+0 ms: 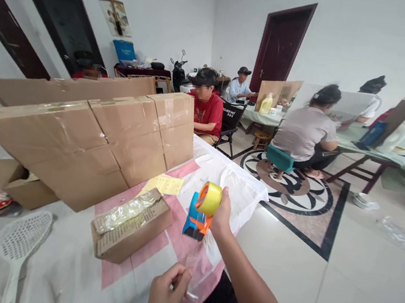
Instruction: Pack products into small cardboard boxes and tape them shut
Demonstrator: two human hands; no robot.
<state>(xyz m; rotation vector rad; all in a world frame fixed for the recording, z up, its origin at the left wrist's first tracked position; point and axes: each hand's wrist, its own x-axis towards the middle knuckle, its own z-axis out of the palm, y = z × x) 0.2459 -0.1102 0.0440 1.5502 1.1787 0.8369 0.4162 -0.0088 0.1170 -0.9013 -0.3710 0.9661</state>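
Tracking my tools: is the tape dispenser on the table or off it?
Off: the person's right hand holds the tape dispenser up above the table's cloth.

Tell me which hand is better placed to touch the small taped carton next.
Left, probably: the left hand looks nearer the small taped carton, though it seems to be pinching a clear tape strip. The right hand grips the tape dispenser, farther from the carton, so it seems less ready.

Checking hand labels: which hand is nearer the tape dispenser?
Right. The right hand holds the tape dispenser. The left hand is apart from it, lower in the picture, pinching what looks like the clear tape strip.
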